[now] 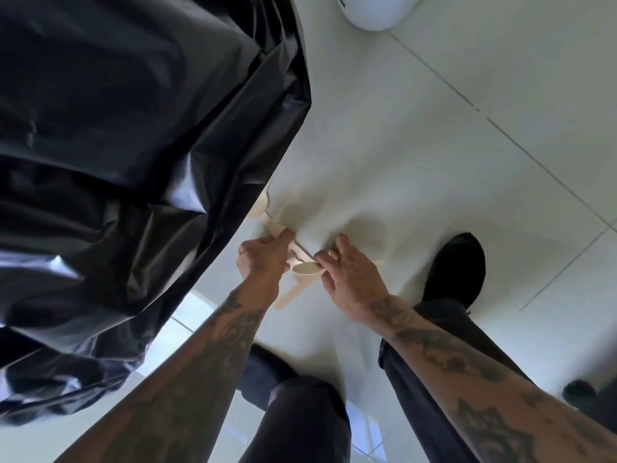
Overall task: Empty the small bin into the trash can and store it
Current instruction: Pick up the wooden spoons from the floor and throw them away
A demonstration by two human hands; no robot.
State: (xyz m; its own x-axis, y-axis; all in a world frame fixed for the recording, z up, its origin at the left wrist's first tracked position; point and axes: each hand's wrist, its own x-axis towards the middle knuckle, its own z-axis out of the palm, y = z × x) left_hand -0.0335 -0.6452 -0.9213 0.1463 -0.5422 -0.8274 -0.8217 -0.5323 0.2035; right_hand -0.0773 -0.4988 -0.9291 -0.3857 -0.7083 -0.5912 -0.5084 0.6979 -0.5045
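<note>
A big trash can lined with a black plastic bag (133, 145) fills the left of the view. Pale wooden spoons lie on the white tiled floor beside it. My left hand (263, 259) pinches one wooden spoon (263, 208) that reaches up toward the bag. My right hand (350, 275) pinches another wooden spoon (302, 272) by its bowl, its handle pointing down and left. The two hands are close together, just above the floor. The small bin is not in view.
My black shoes (457, 265) and dark trouser legs (450, 362) stand on the floor (434, 128) to the right and below. A white rounded object (374, 11) sits at the top edge. Another dark shoe (581, 392) shows at the far right.
</note>
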